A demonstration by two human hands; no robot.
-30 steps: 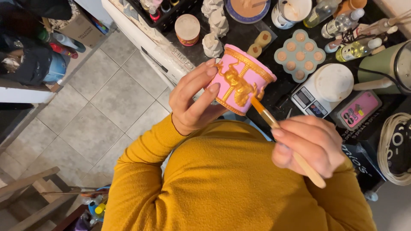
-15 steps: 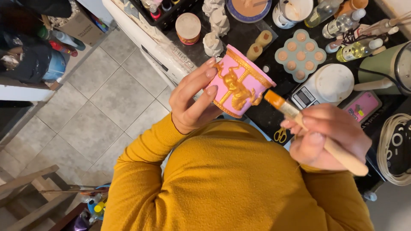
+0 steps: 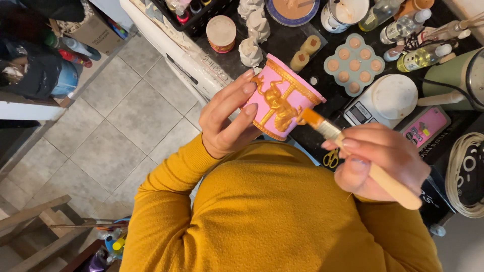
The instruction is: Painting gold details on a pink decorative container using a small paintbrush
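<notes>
My left hand [image 3: 227,118] grips a pink pot [image 3: 285,98] with raised gold trim and a gold relief figure, held tilted in front of my chest. My right hand [image 3: 378,163] holds a wooden-handled paintbrush [image 3: 353,151]. Its gold-loaded bristles touch the pot's side near the relief figure. My mustard-yellow sweater fills the lower part of the view.
A dark worktop [image 3: 282,40] carries a light blue round-well mould tray [image 3: 355,58], a white kitchen scale [image 3: 383,100], white plaster figures [image 3: 252,30], bottles [image 3: 418,55], a lidded jar [image 3: 221,32], small scissors [image 3: 330,158] and a rope coil [image 3: 464,176]. Grey tiled floor [image 3: 116,121] lies left.
The pot has been turned slightly in my left hand. My right hand and brush have shifted right and back in, with the bristles still at the pot's side.
</notes>
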